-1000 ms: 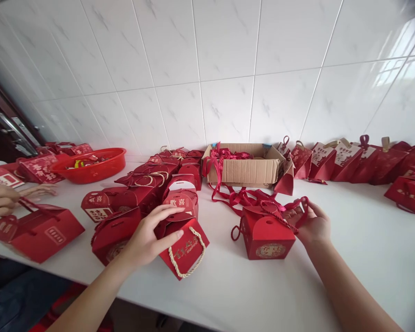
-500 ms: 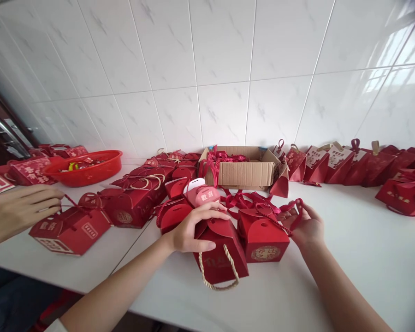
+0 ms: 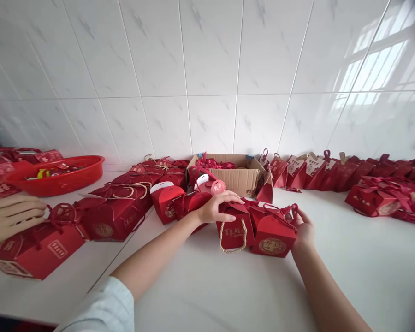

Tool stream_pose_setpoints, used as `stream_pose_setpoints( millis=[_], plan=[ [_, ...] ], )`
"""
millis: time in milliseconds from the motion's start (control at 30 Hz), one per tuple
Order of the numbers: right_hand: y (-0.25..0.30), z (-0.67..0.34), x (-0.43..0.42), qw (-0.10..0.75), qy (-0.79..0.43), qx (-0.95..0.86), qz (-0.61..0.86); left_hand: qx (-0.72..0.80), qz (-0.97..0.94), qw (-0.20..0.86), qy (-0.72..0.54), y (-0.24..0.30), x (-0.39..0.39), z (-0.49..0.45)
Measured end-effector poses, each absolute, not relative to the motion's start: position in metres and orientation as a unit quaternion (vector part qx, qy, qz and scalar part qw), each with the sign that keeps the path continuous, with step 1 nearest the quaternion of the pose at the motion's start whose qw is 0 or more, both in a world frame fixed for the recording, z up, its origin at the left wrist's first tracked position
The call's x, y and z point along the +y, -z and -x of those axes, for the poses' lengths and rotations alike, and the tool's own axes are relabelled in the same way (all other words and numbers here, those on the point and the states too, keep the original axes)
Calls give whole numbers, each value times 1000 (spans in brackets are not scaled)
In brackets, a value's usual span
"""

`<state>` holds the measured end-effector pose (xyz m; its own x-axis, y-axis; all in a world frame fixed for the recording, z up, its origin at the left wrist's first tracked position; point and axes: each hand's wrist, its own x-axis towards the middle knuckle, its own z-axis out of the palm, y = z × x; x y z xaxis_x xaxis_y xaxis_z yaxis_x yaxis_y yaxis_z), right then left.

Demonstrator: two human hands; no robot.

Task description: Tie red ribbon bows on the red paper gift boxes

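Note:
My left hand (image 3: 220,207) lies over the top of a red gift box (image 3: 235,234) with a cream rope handle, fingers across the lid and thumb on the near side. Close against it on the right stands another red gift box (image 3: 271,237) with a gold round emblem and a twisted red cord. My right hand (image 3: 303,230) is at that box's right side, fingers curled around a dark red ribbon (image 3: 290,211); its fingertips are partly hidden. Behind my left hand are more red boxes (image 3: 165,200) and a pink round tag (image 3: 218,186).
An open cardboard box (image 3: 240,180) with red ribbons stands by the tiled wall. A red plastic basin (image 3: 69,180) holds small wrapped items. At left, another person's hand (image 3: 15,216) touches a red box (image 3: 43,251). Red bags (image 3: 314,173) line the wall at right.
The rope-handled box has moved back and right, against the emblem box, with my left hand on it. My right hand has come closer to the emblem box's side. The view has shifted right.

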<state>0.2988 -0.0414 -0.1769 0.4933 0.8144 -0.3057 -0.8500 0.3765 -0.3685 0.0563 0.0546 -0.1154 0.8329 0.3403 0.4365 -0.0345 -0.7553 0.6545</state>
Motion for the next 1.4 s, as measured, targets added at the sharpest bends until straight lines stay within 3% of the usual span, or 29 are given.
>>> stream_pose_setpoints(
  millis=[333, 633, 967, 1400],
  plan=[
    [194, -352, -45, 849, -444, 66, 278, 52, -945, 210, -247, 132, 17, -100],
    [196, -369, -58, 854, -432, 82, 280, 28, -958, 182, -221, 134, -6, -107],
    [199, -360, -50, 840, -455, 67, 287, 195, -971, 110, -89, 112, -24, -29],
    [193, -355, -52, 839, -458, 88, 281, 380, -917, 18, -122, 105, -2, 59]
  ],
)
